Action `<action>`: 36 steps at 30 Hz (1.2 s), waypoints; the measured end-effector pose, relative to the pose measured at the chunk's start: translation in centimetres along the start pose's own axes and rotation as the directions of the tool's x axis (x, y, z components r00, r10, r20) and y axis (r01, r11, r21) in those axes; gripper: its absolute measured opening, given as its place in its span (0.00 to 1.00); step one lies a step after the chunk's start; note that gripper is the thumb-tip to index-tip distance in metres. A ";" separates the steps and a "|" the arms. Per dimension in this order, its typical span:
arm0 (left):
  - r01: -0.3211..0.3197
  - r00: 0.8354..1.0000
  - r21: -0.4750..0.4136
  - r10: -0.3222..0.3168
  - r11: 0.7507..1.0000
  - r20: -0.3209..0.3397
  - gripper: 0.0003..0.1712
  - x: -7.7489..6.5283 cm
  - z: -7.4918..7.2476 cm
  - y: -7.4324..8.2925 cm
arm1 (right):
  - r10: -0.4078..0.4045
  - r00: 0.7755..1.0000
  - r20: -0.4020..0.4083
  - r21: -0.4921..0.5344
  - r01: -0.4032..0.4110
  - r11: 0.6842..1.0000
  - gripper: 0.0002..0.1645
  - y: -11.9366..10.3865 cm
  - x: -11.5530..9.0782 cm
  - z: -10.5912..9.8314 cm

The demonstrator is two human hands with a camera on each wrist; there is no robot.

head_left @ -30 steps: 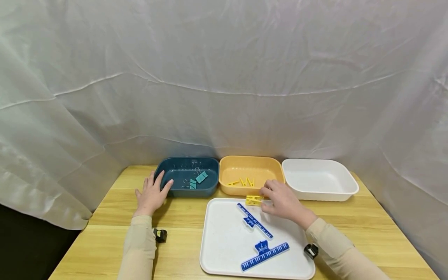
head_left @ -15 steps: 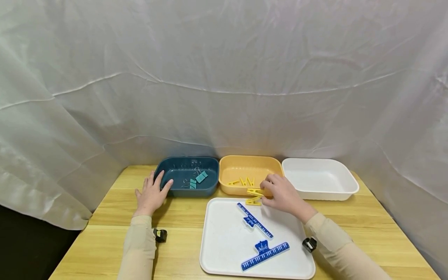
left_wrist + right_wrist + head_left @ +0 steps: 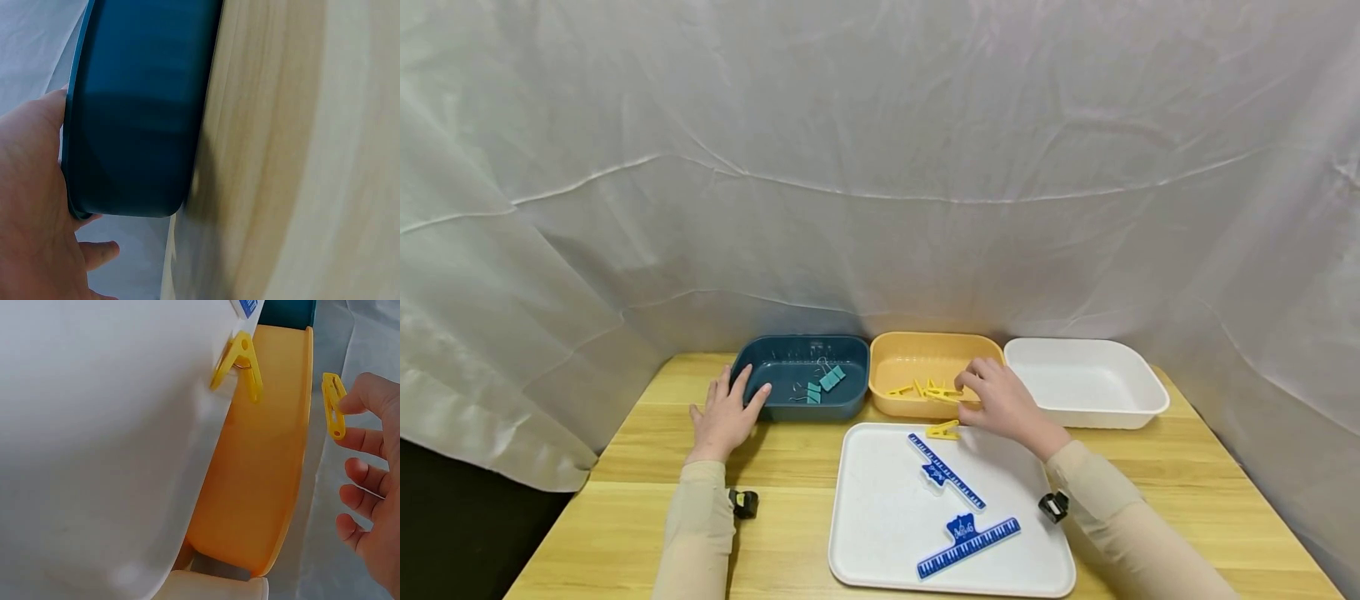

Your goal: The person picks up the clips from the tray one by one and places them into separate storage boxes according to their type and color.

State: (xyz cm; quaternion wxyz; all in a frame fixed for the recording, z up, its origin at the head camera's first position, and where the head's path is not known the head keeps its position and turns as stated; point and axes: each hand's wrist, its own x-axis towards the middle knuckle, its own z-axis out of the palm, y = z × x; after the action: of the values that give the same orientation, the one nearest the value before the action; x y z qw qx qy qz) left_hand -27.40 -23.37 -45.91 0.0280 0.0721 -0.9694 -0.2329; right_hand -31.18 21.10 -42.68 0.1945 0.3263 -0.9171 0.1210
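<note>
Between thumb and index finger, my right hand (image 3: pixel 1003 406) pinches a yellow clothespin (image 3: pixel 334 407) over the front rim of the yellow bin (image 3: pixel 891 407). Its other fingers are spread slightly apart in the right wrist view. Several yellow clothespins lie in that bin. Another yellow clothespin (image 3: pixel 943 430) sits at the far edge of the white tray (image 3: pixel 872 525). My left hand (image 3: pixel 725 421) rests with spread fingers on the near left corner of the dark blue bin (image 3: pixel 137 125). Inside that bin lie teal binder clips (image 3: pixel 832 379).
Two blue clips with a piano-key pattern, one farther back (image 3: pixel 946 472) and one nearer (image 3: pixel 967 547), lie on the tray. A white bin (image 3: pixel 1097 419) stands right of the yellow one. Behind the wooden table (image 3: pixel 790 533) hangs a pale curtain (image 3: pixel 880 167).
My right hand has lifted one yellow clothespin off the tray's far edge and carried it up and forward over the yellow bin. The left hand has stayed in place.
</note>
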 end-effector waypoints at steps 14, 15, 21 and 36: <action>0.002 1.000 0.013 -0.002 1.000 0.007 0.50 0.1 0.0 0.1 | 0.085 0.996 0.043 0.020 -0.086 0.996 0.14 0.1 2.0 1.1; 0.002 1.000 0.012 -0.002 1.000 0.004 0.50 0.1 0.0 0.1 | 0.090 0.995 0.047 0.021 -0.091 0.996 0.14 0.1 2.1 1.2; -0.003 1.000 -0.010 0.003 1.000 -0.008 0.50 0.1 0.1 0.2 | 0.118 0.989 0.091 0.022 -0.120 0.993 0.14 -0.2 3.0 1.8; -0.005 1.000 -0.014 0.005 1.000 -0.011 0.48 -0.1 0.1 0.1 | 0.146 0.979 0.142 0.062 -0.156 0.986 0.16 -1.0 4.9 3.0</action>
State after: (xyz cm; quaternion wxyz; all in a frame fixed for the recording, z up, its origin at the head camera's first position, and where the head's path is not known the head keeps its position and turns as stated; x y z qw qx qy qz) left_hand -27.32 -23.27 -45.96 0.0342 0.0708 -0.9678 -0.2390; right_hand -34.83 16.60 -43.17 0.1094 0.2703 -0.9453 0.1460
